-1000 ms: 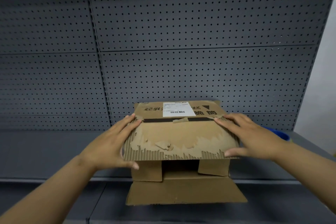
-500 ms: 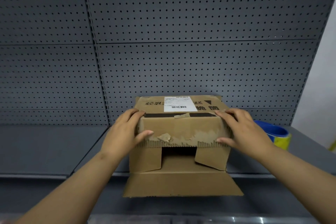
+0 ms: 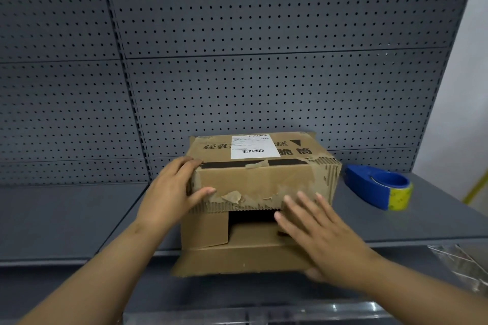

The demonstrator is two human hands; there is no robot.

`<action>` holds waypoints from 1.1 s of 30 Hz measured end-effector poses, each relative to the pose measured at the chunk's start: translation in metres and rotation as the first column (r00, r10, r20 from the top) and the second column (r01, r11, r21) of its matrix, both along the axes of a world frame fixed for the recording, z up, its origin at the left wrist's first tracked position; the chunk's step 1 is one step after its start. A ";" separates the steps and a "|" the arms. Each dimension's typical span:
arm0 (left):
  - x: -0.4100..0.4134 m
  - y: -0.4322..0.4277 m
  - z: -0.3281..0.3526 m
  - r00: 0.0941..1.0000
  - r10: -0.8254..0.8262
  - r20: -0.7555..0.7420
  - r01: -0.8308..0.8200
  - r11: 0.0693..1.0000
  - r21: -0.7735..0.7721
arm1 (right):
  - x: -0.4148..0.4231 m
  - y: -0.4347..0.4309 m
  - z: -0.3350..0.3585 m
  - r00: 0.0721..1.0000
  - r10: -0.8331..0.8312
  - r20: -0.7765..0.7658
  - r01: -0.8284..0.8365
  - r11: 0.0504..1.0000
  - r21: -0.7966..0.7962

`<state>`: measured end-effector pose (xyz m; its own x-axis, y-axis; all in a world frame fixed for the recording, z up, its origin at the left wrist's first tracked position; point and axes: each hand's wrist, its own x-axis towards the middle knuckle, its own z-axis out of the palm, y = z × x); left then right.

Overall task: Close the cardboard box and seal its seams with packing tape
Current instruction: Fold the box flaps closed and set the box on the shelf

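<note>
A worn cardboard box (image 3: 261, 182) sits on a grey metal shelf (image 3: 66, 214), right at the front edge. It lies on its side, so the open end faces the person. The top flap (image 3: 264, 187) is folded down over the open end. The bottom flap (image 3: 245, 258) hangs out past the shelf edge. A small side flap (image 3: 204, 229) on the left is folded in, and a dark gap shows in the middle. A white label (image 3: 253, 146) with a barcode is stuck on top of the box.

The left hand (image 3: 171, 192) holds the top left corner of the box. Its fingers lie on top and its thumb presses the top flap, so it grips the corner. The right hand (image 3: 322, 235) is in front of the box, on the right side of the open end. Its fingers (image 3: 303, 203) are spread apart and flat, with the tips on the lower edge of the top flap. It holds nothing.

A blue tape dispenser (image 3: 377, 185) with a yellow roll rests on the shelf, near the box on its right, not touching it. A grey pegboard wall (image 3: 264, 60) stands behind
</note>
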<state>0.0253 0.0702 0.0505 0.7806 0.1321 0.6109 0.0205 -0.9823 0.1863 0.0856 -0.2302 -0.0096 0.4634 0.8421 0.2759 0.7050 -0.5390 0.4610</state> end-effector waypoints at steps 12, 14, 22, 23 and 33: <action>0.006 -0.017 -0.014 0.990 0.108 0.093 -0.137 0.904 0.404 | 0.047 0.010 0.040 0.961 -0.273 -0.034 0.270 0.915 0.300; 0.016 -0.034 -0.025 0.994 0.001 0.113 -0.060 0.856 0.514 | 0.049 0.010 0.043 0.963 -0.267 -0.024 0.262 0.920 0.292; 0.064 -0.072 -0.065 0.959 -0.104 0.263 -0.089 0.771 0.630 | 0.058 0.003 0.042 0.985 -0.171 0.013 0.159 0.941 0.300; 0.067 -0.072 -0.067 0.951 -0.112 0.289 -0.099 0.773 0.626 | 0.059 0.001 0.045 0.990 -0.142 0.013 0.132 0.944 0.303; 0.076 -0.069 -0.068 0.928 -0.099 0.359 -0.145 0.793 0.592 | 0.135 -0.048 0.039 0.789 -0.263 -0.555 0.613 0.408 0.677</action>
<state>0.1009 0.0010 -0.0177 0.4952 -0.3397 0.7996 0.0970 -0.8930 -0.4395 0.2206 -0.2778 0.0299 0.8947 -0.0199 0.4462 0.2483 -0.8082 -0.5340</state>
